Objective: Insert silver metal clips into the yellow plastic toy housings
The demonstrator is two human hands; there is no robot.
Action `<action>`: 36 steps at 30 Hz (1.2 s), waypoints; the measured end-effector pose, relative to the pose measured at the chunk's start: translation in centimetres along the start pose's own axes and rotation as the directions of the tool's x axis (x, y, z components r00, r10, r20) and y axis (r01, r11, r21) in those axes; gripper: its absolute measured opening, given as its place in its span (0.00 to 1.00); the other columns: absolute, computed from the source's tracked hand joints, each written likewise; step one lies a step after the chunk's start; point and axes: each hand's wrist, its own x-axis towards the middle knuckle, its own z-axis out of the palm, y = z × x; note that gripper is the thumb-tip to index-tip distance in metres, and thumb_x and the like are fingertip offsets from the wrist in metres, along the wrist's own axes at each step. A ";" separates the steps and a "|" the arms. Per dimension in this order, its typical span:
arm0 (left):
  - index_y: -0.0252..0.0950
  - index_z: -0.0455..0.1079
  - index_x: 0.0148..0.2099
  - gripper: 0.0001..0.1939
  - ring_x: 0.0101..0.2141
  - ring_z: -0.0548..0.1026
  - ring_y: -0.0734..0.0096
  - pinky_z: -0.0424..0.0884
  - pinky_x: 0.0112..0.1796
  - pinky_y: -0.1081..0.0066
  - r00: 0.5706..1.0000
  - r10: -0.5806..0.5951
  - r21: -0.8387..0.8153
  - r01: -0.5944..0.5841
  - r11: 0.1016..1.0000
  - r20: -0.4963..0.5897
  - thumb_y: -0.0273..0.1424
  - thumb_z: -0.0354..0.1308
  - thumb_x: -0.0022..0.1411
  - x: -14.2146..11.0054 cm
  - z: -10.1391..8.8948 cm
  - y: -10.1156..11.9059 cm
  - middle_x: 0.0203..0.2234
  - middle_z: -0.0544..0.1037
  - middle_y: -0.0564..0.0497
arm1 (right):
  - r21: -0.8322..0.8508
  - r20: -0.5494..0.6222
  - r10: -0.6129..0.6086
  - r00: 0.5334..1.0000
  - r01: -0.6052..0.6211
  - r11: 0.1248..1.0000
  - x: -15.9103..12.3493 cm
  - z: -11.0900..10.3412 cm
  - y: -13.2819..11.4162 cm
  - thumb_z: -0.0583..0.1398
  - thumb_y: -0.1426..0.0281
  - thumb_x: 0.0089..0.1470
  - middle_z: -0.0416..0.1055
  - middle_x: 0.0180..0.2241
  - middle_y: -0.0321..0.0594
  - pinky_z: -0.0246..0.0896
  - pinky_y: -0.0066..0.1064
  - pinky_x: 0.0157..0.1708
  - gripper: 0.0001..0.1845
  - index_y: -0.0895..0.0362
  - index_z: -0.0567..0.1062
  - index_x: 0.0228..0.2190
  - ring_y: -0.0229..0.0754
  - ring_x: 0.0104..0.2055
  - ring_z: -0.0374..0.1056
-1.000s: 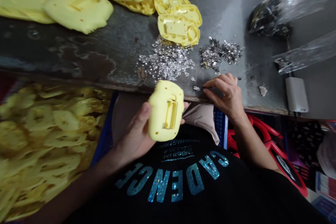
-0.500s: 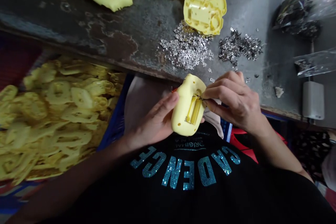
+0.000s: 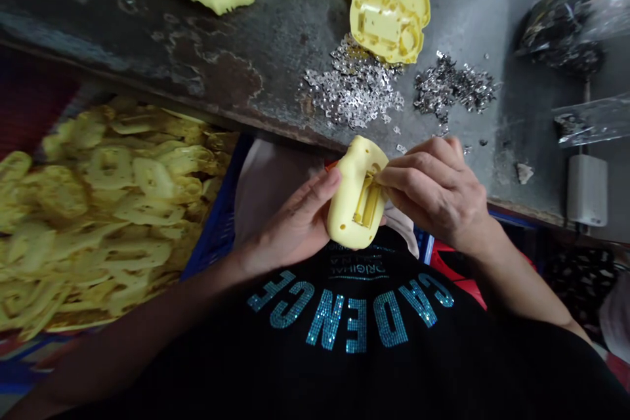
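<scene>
A yellow plastic shell [image 3: 350, 200] with a rectangular battery compartment is gripped in my left hand [image 3: 300, 220], thumb along its left edge. My right hand [image 3: 436, 187] has its thumb and fingertips pinched at the upper end of that compartment. Whatever sits between those fingertips is small and mostly hidden; at half a second ago it looked like a metal contact piece. Just beyond the shell, on the grey worktable, lie a pile of flat silver metal contacts [image 3: 357, 92] and a smaller pile of darker metal pieces [image 3: 453, 86].
More yellow shells [image 3: 386, 23] lie at the back of the table [image 3: 197, 72]. Below left stands a blue crate [image 3: 216, 210] full of yellow parts [image 3: 108, 210]. On the right are a clear bag of dark pieces [image 3: 561, 33] and a white box [image 3: 587, 189].
My right hand has come from the table's front edge to the shell, its fingertips now at the compartment. The shell has tilted, and the view has shifted.
</scene>
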 end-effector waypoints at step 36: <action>0.41 0.73 0.66 0.33 0.58 0.83 0.42 0.86 0.43 0.58 0.995 0.097 0.121 -0.100 0.988 0.031 0.54 0.69 0.68 -0.7 0.0 0.1 0.56 0.85 0.41 | 0.494 -0.033 0.378 0.925 -0.314 0.811 -0.1 0.8 0.0 0.68 0.67 0.68 0.83 0.48 0.41 0.74 0.41 0.50 0.12 0.50 0.83 0.52 0.46 0.51 0.78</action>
